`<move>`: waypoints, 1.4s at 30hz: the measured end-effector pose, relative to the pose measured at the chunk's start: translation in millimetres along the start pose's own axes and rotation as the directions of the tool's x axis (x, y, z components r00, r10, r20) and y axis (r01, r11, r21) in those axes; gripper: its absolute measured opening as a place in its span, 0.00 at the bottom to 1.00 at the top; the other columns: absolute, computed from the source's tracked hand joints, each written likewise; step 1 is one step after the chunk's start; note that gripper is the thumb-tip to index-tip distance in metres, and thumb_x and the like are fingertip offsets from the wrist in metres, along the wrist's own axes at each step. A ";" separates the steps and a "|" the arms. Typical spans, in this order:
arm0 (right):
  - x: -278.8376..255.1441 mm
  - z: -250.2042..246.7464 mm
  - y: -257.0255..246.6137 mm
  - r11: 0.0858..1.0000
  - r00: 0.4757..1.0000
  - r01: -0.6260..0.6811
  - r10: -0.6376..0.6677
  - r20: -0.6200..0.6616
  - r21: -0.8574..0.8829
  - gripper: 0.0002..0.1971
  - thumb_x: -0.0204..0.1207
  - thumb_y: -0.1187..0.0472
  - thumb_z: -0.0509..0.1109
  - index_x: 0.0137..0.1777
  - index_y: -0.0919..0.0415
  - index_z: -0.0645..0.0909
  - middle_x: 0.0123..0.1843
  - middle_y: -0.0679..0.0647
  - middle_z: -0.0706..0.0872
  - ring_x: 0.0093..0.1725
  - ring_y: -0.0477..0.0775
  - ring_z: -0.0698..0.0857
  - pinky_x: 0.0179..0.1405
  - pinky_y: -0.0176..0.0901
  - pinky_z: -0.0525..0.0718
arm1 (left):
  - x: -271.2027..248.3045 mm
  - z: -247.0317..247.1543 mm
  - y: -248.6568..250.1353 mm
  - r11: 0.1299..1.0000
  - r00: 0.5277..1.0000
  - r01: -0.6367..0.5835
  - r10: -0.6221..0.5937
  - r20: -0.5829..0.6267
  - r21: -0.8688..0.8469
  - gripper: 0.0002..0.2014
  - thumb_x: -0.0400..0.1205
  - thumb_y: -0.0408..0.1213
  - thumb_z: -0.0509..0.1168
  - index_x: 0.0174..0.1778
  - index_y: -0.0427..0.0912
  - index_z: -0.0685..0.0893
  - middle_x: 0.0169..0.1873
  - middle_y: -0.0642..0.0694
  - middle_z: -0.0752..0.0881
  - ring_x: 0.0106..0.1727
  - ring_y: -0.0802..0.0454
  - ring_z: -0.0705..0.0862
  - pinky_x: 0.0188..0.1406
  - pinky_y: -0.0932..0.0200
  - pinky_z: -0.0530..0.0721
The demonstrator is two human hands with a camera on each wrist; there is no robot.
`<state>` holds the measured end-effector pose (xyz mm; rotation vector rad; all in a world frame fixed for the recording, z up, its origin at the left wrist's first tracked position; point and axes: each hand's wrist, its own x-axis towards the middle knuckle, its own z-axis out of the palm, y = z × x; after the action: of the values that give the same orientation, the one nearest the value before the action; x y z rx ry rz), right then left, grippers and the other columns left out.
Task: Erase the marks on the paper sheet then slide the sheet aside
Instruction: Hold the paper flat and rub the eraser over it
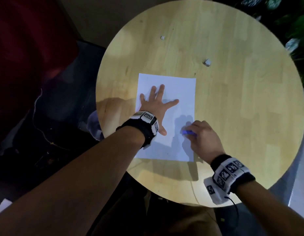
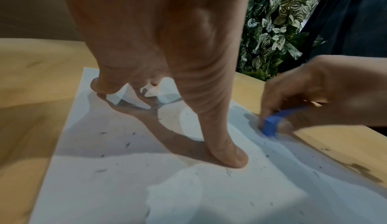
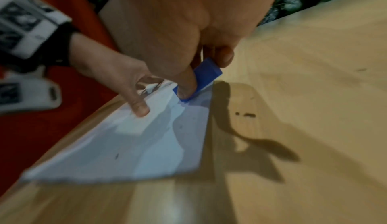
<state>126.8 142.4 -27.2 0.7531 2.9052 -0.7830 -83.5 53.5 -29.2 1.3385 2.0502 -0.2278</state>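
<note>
A white paper sheet (image 1: pixel 175 92) lies on the round wooden table (image 1: pixel 233 99). My left hand (image 1: pixel 156 106) is spread flat on the sheet's left half, its fingers straight and pressing it down; the left wrist view shows my fingertips (image 2: pixel 228 159) touching the paper (image 2: pixel 125 186). My right hand (image 1: pixel 201 136) pinches a blue eraser (image 1: pixel 187 132) and holds its end on the sheet near the right edge. The eraser (image 3: pixel 204 77) shows between thumb and fingers in the right wrist view, and again as a blue eraser (image 2: pixel 272 123) in the left wrist view. Small dark crumbs dot the paper.
Two small crumpled white scraps (image 1: pixel 162 37) (image 1: pixel 207 62) lie on the table beyond the sheet. Bare wood extends to the right of the paper (image 3: pixel 146 144). Leafy plants (image 2: pixel 278 29) stand past the far edge, and dark floor and a red surface (image 1: pixel 28 40) lie to the left.
</note>
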 end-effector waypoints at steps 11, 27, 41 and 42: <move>21.9 4.1 -8.7 0.997 0.989 -0.064 0.056 -0.137 -0.051 0.05 0.73 0.66 0.72 0.48 0.57 0.86 0.43 0.51 0.83 0.47 0.58 0.78 0.28 0.49 0.81 | 7.4 15.3 4.7 0.985 0.989 -0.096 0.079 -0.122 -0.141 0.64 0.63 0.67 0.80 0.89 0.59 0.49 0.88 0.49 0.32 0.88 0.44 0.32 0.83 0.27 0.42; -6.0 -1.0 -11.0 0.999 0.999 -0.012 0.011 -0.035 -0.032 0.08 0.73 0.67 0.73 0.49 0.56 0.86 0.45 0.49 0.84 0.45 0.57 0.79 0.29 0.46 0.80 | 11.0 14.3 3.9 0.986 0.992 -0.091 0.078 -0.095 -0.139 0.66 0.64 0.68 0.79 0.89 0.60 0.41 0.86 0.52 0.28 0.87 0.47 0.29 0.83 0.27 0.40; -11.0 11.4 -5.3 0.999 0.995 -0.045 0.043 -0.085 -0.024 0.08 0.73 0.67 0.74 0.50 0.56 0.86 0.46 0.48 0.85 0.46 0.53 0.76 0.30 0.46 0.80 | 10.9 17.2 2.0 0.987 0.990 -0.097 0.083 -0.112 -0.130 0.66 0.63 0.70 0.78 0.89 0.61 0.42 0.87 0.53 0.29 0.88 0.48 0.31 0.84 0.30 0.41; -17.5 11.3 -4.0 0.999 0.997 -0.041 0.039 -0.065 -0.025 0.08 0.73 0.67 0.74 0.50 0.56 0.86 0.45 0.47 0.85 0.45 0.52 0.76 0.29 0.45 0.80 | 10.6 17.3 1.9 0.985 0.989 -0.105 0.090 -0.118 -0.135 0.66 0.63 0.70 0.78 0.89 0.61 0.43 0.87 0.53 0.30 0.88 0.48 0.31 0.84 0.31 0.40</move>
<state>139.4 126.2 -32.4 0.8470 2.9409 -0.7291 -77.0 54.0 -48.5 1.3864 2.0438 0.0354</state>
